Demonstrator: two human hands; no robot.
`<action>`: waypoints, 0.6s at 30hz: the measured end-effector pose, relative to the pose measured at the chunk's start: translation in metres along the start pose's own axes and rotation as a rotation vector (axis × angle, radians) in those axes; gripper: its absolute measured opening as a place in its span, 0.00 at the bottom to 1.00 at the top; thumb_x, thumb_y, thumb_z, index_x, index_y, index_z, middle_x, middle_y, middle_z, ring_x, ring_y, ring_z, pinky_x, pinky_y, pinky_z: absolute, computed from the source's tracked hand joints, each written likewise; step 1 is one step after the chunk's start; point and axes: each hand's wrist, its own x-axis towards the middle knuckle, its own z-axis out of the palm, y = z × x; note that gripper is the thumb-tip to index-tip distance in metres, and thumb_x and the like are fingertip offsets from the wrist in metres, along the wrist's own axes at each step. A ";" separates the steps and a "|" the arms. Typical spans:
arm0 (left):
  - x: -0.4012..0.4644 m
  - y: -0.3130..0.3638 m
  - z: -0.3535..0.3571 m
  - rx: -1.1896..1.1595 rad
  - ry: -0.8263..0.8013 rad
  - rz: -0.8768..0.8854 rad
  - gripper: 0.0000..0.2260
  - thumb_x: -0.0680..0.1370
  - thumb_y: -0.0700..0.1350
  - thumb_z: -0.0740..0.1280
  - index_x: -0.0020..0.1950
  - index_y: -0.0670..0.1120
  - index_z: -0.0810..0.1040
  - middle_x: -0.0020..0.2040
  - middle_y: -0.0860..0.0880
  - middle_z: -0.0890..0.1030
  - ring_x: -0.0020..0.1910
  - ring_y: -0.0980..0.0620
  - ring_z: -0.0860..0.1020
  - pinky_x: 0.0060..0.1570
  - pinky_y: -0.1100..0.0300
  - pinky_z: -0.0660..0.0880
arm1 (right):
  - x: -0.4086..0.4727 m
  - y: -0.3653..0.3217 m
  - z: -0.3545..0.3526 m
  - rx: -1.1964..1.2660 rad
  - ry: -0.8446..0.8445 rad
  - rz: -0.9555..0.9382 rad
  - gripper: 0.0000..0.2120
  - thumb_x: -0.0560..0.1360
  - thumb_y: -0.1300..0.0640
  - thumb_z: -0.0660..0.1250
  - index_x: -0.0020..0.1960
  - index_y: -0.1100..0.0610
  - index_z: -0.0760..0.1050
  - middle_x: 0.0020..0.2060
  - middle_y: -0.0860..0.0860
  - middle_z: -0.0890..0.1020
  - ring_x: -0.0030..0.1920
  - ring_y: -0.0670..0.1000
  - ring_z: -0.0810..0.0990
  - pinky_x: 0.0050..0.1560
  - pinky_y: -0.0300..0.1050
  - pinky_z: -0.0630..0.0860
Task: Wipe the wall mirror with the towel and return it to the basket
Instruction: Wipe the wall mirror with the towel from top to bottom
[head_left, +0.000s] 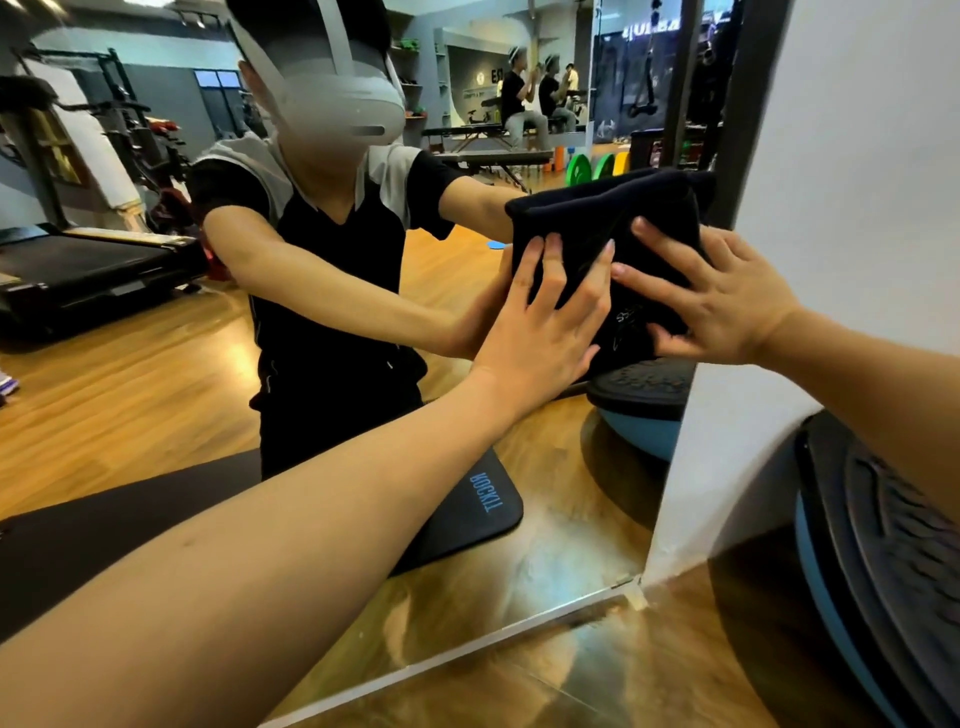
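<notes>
Head view: both my hands press a dark folded towel (608, 218) flat against the wall mirror (156, 364), near its right edge. My left hand (545, 317) lies with fingers straight and spread on the cloth; my right hand (727, 301) likewise, fingers splayed, thumb beneath the lower fold.

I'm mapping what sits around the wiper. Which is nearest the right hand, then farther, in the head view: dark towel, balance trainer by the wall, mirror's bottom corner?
1. Dark towel, under the right hand.
2. Balance trainer, lower right.
3. Mirror's bottom corner, at the floor.
</notes>
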 end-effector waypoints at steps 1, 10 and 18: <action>0.003 0.003 0.001 0.000 0.000 -0.002 0.34 0.80 0.58 0.57 0.79 0.38 0.57 0.80 0.39 0.57 0.73 0.27 0.57 0.75 0.32 0.58 | -0.002 0.003 0.000 0.001 -0.009 0.001 0.34 0.77 0.45 0.67 0.80 0.51 0.64 0.80 0.61 0.61 0.72 0.66 0.64 0.70 0.57 0.66; 0.021 0.030 0.016 -0.053 0.018 -0.031 0.34 0.80 0.57 0.59 0.79 0.37 0.57 0.79 0.38 0.52 0.73 0.26 0.54 0.73 0.31 0.60 | -0.025 0.015 -0.002 0.021 -0.077 0.047 0.33 0.78 0.47 0.66 0.80 0.50 0.60 0.79 0.60 0.59 0.75 0.67 0.62 0.71 0.57 0.67; 0.009 0.050 0.021 -0.039 -0.033 -0.036 0.34 0.81 0.57 0.61 0.79 0.38 0.57 0.80 0.39 0.56 0.74 0.26 0.56 0.76 0.32 0.57 | -0.046 -0.021 0.010 0.134 -0.075 0.187 0.31 0.79 0.50 0.65 0.79 0.53 0.60 0.78 0.62 0.58 0.75 0.72 0.61 0.74 0.66 0.64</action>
